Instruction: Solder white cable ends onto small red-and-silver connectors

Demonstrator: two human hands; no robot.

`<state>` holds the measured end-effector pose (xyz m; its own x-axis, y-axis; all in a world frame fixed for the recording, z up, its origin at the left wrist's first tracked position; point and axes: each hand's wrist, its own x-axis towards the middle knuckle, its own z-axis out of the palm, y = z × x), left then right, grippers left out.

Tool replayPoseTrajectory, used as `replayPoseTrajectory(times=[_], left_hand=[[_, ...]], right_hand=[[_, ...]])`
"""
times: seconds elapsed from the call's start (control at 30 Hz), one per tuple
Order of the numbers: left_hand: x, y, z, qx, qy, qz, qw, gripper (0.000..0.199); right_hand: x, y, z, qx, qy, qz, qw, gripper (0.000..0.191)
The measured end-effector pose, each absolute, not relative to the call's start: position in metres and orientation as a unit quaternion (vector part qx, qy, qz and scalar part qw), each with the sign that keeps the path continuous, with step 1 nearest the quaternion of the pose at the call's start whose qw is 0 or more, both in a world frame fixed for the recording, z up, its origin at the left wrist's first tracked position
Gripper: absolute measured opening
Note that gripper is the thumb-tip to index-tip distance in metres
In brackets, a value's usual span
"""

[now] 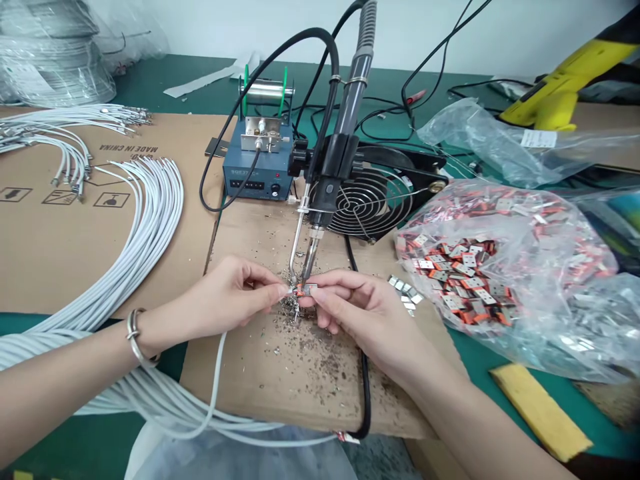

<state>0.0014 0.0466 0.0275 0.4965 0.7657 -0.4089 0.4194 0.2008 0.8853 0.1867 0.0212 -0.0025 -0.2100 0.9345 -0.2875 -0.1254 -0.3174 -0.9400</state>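
My left hand (240, 293) pinches the end of a white cable (218, 373), which hangs down from under the palm. Between thumb and fingers, my right hand (360, 307) holds a small orange and silver connector (306, 290). The cable end and the connector meet under the tip of a soldering iron (313, 250), which is clamped upright in a stand. A thin metal feed tube (300, 230) ends just beside that tip. Dark and shiny solder bits lie scattered on the cardboard (240, 393) below my hands.
Behind stand a blue solder feeder (257, 175) and a black fan (370, 203). White cables (160, 220) lie at the left. To the right are a plastic bag of orange connectors (465, 273), small metal pieces (406, 293), a yellow sponge (540, 410) and a yellow tool (565, 80).
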Motion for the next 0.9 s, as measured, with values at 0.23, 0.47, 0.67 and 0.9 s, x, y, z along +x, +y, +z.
replayPoseTrajectory(times=[0.23,0.47,0.67,0.9], left_hand=[[0.0037,0.0454,0.0305,0.596,0.502,0.141,0.611,0.019],[0.0040,0.0441,0.0284,0.601,0.497,0.152,0.607,0.019],[0.0051,0.0445,0.0296,0.599,0.505,0.150,0.603,0.018],[0.0051,0.0424,0.0296,0.593,0.502,0.161,0.609,0.018]], right_hand=[[0.1884,0.0217,-0.0013,-0.472,-0.419,0.658,0.411,0.016],[0.1896,0.0217,-0.0010,-0.461,-0.414,0.668,0.412,0.015],[0.1879,0.0216,-0.0011,-0.470,-0.413,0.663,0.411,0.015],[0.1891,0.0215,0.0000,-0.467,-0.413,0.667,0.407,0.015]])
